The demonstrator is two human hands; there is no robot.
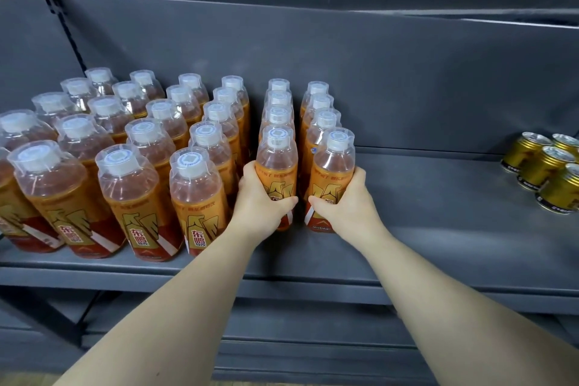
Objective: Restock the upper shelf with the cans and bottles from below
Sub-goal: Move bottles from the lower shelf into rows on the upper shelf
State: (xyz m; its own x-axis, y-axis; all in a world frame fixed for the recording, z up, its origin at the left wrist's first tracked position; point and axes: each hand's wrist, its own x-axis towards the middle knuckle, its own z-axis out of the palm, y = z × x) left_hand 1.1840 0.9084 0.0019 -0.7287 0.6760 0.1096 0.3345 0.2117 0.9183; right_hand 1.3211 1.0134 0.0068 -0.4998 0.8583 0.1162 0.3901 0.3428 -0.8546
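Several rows of orange drink bottles with clear caps stand on the grey shelf [438,229]. My left hand [260,200] grips the front bottle [277,163] of the second row from the right, fingers wrapped round its label. The front bottle [335,166] of the rightmost row is held the same way by my right hand [344,200]. Both bottles stand upright at the front of their rows, and their bases seem to be on the shelf. Gold cans [545,166] stand in a group at the far right of the same shelf.
The shelf's back panel [407,88] rises behind the bottles. A wide bare stretch of shelf lies between the rightmost bottle row and the gold cans. The shelf's front lip [313,288] runs below my forearms, with a lower shelf level beneath it.
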